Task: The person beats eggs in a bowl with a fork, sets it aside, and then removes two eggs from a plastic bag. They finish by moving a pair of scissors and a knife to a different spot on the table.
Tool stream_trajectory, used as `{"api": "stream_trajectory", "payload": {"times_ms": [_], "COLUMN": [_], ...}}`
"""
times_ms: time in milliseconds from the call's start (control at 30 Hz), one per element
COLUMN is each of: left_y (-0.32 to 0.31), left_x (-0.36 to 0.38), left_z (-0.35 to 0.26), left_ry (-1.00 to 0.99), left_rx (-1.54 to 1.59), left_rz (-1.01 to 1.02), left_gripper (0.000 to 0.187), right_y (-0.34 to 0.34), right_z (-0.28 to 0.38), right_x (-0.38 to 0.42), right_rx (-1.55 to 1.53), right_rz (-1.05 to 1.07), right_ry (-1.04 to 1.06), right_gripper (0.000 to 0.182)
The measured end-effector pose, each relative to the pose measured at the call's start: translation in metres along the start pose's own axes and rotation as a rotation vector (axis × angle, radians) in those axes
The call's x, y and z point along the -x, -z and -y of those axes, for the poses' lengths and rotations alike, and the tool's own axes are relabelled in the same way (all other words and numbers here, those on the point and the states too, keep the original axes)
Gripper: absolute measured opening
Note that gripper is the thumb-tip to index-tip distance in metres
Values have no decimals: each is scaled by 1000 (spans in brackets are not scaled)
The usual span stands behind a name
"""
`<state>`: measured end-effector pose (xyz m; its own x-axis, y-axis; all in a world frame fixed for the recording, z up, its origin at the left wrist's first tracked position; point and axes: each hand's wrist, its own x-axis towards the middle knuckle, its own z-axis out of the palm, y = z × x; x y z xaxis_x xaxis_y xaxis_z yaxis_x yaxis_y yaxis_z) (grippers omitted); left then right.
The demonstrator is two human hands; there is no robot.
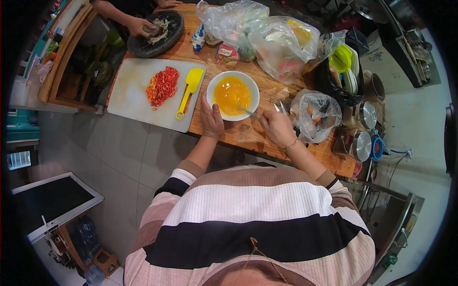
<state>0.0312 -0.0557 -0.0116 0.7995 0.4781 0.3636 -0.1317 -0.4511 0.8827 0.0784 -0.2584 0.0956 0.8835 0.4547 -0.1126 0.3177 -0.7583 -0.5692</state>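
A white bowl (256,97) of beaten egg (229,93) stands near the table's front edge. My left hand (212,121) steadies it from the left, thumb near the rim and fingers along the outer wall. Closed around a handle, my right hand (277,127) holds a metal fork (249,113) at the bowl's right side. The fork's tip is in the egg and blurred. Left of the bowl, a white cutting board (131,95) carries a heap of chopped red chili (162,86) and a yellow spatula (192,83). The spatula partly covers a brown-handled tool.
Beyond the board, a co-worker's hand (140,27) holds a pestle over a stone mortar (164,40). Plastic bags (281,45) and a Royco packet (227,56) lie behind the bowl. At right are a clear bag (317,114), a dish rack (336,88) and lidded jars (361,145).
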Motion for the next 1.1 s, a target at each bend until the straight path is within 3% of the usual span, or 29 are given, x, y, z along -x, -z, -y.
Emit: {"api": "stream_trajectory", "payload": {"times_ms": [67, 167, 267, 367, 467, 567, 667, 767, 833, 933, 1067, 1100], "left_y": [-1, -2, -2, 1, 1, -1, 1, 1, 1, -4, 4, 12], "left_x": [2, 3, 2, 0, 0, -1, 0, 1, -2, 0, -10, -16], "left_z": [1, 6, 5, -6, -4, -2, -8, -3, -5, 10, 32, 27], "left_ry": [9, 1, 8, 28, 16, 0, 16, 5, -5, 48, 295, 344], "left_rx": [6, -17, -23, -2, 6, 12, 40, 55, 109, 70, 187, 193], "left_rz": [2, -17, -19, -3, -7, -16, -11, -10, 9, -116, -6, 47], "left_gripper": [65, 64, 65, 65, 66, 67, 68, 68, 69, 65, 49, 45], "right_y": [-2, -10, -8, -4, -8, -3, -1, 4, 7, 7, 2, 1], "right_z": [-3, -11, -14, -9, -11, -7, -6, 6, 7, 9, 7, 8], "right_x": [1, -4, -3, -1, -5, -5, -2, -3, 0, 2, 0, 2], "right_rx": [-134, -117, 68, -135, -115, 98, -162, -87, 14, -25, 55, 68], "right_rz": [97, -167, -101, 87, -138, -57, 46, -146, -75, -55, -231, -175], "right_ry": [11, 9, 15, 25, -3, 8, 88, -37, 27, 63, -58, -40], "right_gripper": [29, 29, 30, 30, 30, 28, 28, 27, 26, 26, 27, 27]}}
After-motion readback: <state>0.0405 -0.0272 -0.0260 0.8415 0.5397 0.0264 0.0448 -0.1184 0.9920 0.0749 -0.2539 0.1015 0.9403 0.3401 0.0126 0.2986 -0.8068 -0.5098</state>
